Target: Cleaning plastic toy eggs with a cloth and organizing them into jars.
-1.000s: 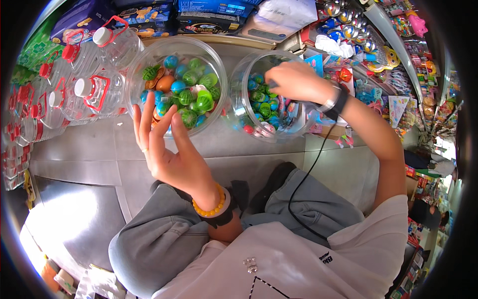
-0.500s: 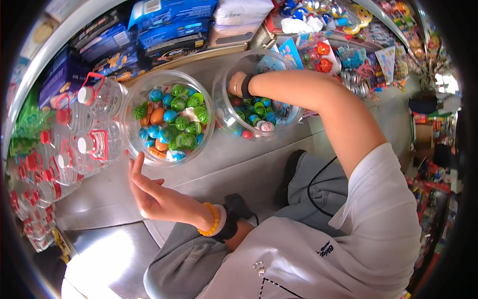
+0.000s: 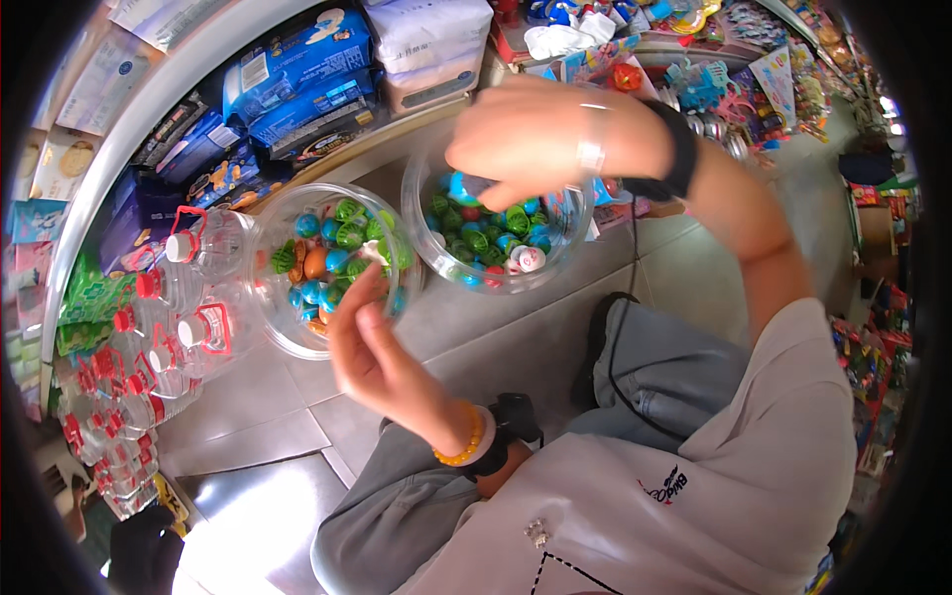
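Two clear round plastic tubs stand side by side on the floor before me. The left tub (image 3: 266, 312) holds blue, green watermelon-patterned and orange balls. In the right tub (image 3: 412, 223) are green and blue balls with a few red and white pieces. Over the right tub, my right hand (image 3: 526, 139) is blurred, its fingers curled down around a blue ball (image 3: 458, 188) whose lower side shows beneath them. My left hand (image 3: 382, 362) is raised at the near right side of the left tub, fingers stretched forward and apart from the thumb, with nothing visible in it.
Large water bottles (image 3: 203, 332) with red handles crowd the left. Blue snack packs (image 3: 302, 64) and a white pack (image 3: 426, 45) fill the shelf behind the tubs. Small colourful toys (image 3: 709, 89) lie at the far right. A dark cable (image 3: 617, 367) hangs over my leg.
My right hand has come up out of the right tub with a blue ball. My left hand has moved right, in front of the left tub's near side. The view has shifted slightly.
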`<action>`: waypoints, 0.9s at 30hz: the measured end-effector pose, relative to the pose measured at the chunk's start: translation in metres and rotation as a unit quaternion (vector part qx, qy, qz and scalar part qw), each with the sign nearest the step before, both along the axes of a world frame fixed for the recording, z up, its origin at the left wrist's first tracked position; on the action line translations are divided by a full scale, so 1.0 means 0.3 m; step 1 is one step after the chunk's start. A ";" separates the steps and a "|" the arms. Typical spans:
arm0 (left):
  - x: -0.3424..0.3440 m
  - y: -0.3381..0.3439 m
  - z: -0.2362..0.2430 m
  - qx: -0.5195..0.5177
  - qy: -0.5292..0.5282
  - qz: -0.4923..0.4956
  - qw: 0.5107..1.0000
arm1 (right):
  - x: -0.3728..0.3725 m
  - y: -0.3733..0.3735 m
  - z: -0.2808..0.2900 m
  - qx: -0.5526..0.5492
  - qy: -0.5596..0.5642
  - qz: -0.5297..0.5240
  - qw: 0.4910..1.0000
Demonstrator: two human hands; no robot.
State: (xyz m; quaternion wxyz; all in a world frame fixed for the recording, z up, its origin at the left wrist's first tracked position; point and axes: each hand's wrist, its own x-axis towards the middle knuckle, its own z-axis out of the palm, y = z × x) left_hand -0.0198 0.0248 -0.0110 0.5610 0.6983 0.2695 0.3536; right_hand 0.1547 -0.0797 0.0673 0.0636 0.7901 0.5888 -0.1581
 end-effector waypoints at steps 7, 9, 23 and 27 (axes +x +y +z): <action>0.045 -0.154 -0.049 -0.322 -0.205 -0.213 0.899 | -0.152 -0.136 -0.118 0.435 0.312 -0.097 0.839; 0.041 -0.177 -0.032 -0.382 -0.212 -0.172 0.883 | -0.176 -0.131 -0.154 0.443 0.306 -0.098 0.837; 0.039 -0.162 -0.053 -0.452 -0.218 -0.198 0.842 | -0.133 -0.214 -0.042 0.581 0.291 -0.253 0.717; 0.028 -0.152 -0.073 -0.546 -0.275 -0.217 0.761 | -0.160 -0.145 -0.043 0.652 0.325 -0.227 0.646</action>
